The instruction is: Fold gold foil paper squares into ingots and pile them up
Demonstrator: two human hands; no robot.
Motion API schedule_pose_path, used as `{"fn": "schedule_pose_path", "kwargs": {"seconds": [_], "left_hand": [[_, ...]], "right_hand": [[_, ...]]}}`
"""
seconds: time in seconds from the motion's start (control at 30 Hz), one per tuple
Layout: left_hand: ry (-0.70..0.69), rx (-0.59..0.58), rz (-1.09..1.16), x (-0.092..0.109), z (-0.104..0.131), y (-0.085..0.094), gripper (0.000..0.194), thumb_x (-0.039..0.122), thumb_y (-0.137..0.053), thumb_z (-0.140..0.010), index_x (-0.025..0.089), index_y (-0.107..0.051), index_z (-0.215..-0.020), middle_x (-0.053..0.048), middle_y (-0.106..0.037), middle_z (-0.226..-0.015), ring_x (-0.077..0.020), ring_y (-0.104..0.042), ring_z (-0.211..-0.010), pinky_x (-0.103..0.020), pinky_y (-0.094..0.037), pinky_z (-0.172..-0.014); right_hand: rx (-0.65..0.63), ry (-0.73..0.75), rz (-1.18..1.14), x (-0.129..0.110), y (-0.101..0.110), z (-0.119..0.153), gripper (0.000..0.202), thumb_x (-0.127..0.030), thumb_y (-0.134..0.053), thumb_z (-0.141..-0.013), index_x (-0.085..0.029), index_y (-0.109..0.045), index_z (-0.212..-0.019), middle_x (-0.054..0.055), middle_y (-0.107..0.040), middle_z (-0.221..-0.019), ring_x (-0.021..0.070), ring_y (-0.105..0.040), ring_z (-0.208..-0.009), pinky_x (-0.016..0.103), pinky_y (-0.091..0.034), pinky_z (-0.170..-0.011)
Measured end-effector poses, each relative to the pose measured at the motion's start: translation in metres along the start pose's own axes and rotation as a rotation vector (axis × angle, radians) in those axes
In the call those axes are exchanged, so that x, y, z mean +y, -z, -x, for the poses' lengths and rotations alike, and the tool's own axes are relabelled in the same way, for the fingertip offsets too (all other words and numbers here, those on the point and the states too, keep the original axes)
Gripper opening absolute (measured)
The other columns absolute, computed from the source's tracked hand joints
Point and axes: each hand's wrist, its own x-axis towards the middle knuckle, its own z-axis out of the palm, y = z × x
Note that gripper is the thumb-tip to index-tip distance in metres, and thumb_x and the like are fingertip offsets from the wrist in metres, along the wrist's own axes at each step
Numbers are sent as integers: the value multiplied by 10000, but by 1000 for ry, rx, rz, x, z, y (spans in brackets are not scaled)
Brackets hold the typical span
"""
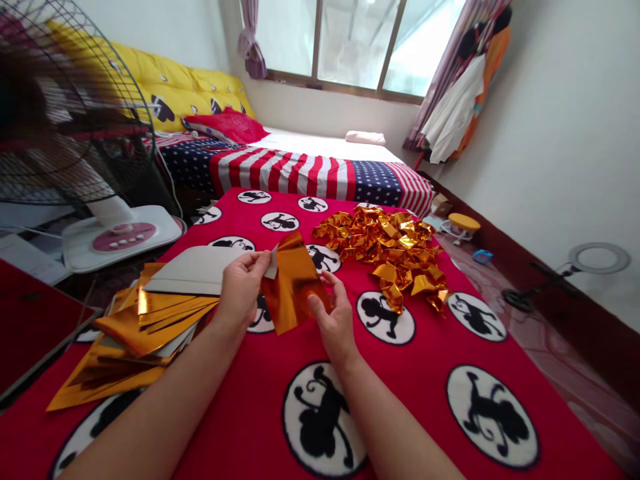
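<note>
The thumb and index finger of the left hand [243, 283] pinch a small pale part at the upper left of an orange-gold foil sheet [290, 287]. The right hand [335, 317] grasps the sheet's right edge, thumb on the near face and fingers curled round the far side. Held between the two hands, the sheet is bent and tilted above the middle of a red cloth [425, 413] printed with black figures in white ovals.

Just left of the left hand lies a loose, fanned stack of flat foil sheets [125, 340], some showing pale undersides, with a light grey flat piece [195, 267] on top. Beyond the right hand, on the far right of the cloth, spreads a heap of folded foil pieces [385, 247], shiny and crumpled together.

Farther out on the left stands a fan [113, 210] with a white base, its head blurred. At the far side is a bed with a stars-and-stripes cover [295, 172], a red pillow [227, 125] on its left, and a yellow padded back [185, 90] behind. A window [357, 43] is above. To the right are hanging clothes [455, 110], a yellow-topped stool [463, 221] and, nearer, a ring light [600, 247].
</note>
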Motion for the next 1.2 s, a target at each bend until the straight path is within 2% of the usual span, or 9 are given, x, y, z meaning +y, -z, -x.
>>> {"fn": "schedule_pose_path", "kwargs": {"seconds": [0.07,0.17,0.27,0.37,0.43,0.63,0.83,1.0,1.2], "left_hand": [[98,-57,39,-13,4,-3,456,528,-737,-653,139,-608,-854,-28,-672,-718,-143,-627,-611,-206,-455,-500],[148,-165,71,-26,11,-7,599,626,-634,-727,175,-548,-1111,-75,-695,-939,-176,-670,-732,-204,-467,-495],[40,-276,28,-35,14,-9,611,474,-718,-717,184,-498,-1208,-114,-651,-1147,-216,-665,-951,-265,-549,-702],[-88,-248,-71,-43,14,-10,572,300,-729,-710,190,-499,-1222,-108,-621,-1212,-233,-615,-1101,-328,-520,-901],[-79,-208,-111,-46,13,-9,601,259,-706,-714,214,-472,-1266,-98,-636,-1186,-232,-639,-1059,-339,-533,-879],[82,-183,-95,-49,8,-8,697,261,-705,-711,242,-401,-1338,-65,-710,-906,-198,-690,-671,-291,-557,-586],[117,-176,-222,-60,-11,-20,589,227,-695,-710,175,-488,-1259,-96,-713,-890,-198,-683,-675,-272,-531,-564],[-20,-126,-291,-64,-14,-27,531,223,-676,-721,182,-556,-1237,-68,-714,-829,-180,-675,-691,-251,-521,-615],[-26,-255,-112,-61,-8,-20,591,284,-658,-750,207,-527,-1322,-35,-728,-838,-168,-682,-706,-231,-528,-614]], "right_hand": [[35,-23,-60,1,0,-1,421,-318,-610,-846,-185,-515,-1234,93,-650,-1115,192,-647,-964,293,-525,-808],[109,-82,-71,4,1,-2,420,-280,-575,-855,-189,-475,-1252,92,-679,-1057,205,-675,-934,324,-542,-806],[130,-126,-63,6,2,-3,439,-277,-571,-846,-198,-462,-1264,91,-691,-1015,212,-689,-871,333,-557,-752],[88,-128,-91,6,2,-1,412,-272,-583,-830,-209,-508,-1230,78,-692,-996,196,-681,-808,304,-551,-685],[52,-119,-103,6,2,0,330,-271,-575,-829,-205,-576,-1152,55,-697,-937,176,-665,-757,283,-536,-661],[29,-123,-76,9,1,2,155,-265,-583,-796,-175,-697,-849,18,-679,-736,147,-598,-648,250,-480,-609],[63,-142,-81,11,1,-1,165,-255,-560,-797,-171,-696,-840,11,-659,-721,136,-565,-630,237,-450,-590],[99,-143,-78,11,4,-3,179,-259,-552,-799,-166,-692,-861,24,-673,-776,153,-591,-700,256,-471,-653],[92,-161,-137,10,7,-3,189,-299,-569,-810,-172,-692,-876,24,-666,-781,157,-598,-720,258,-482,-658]]}}
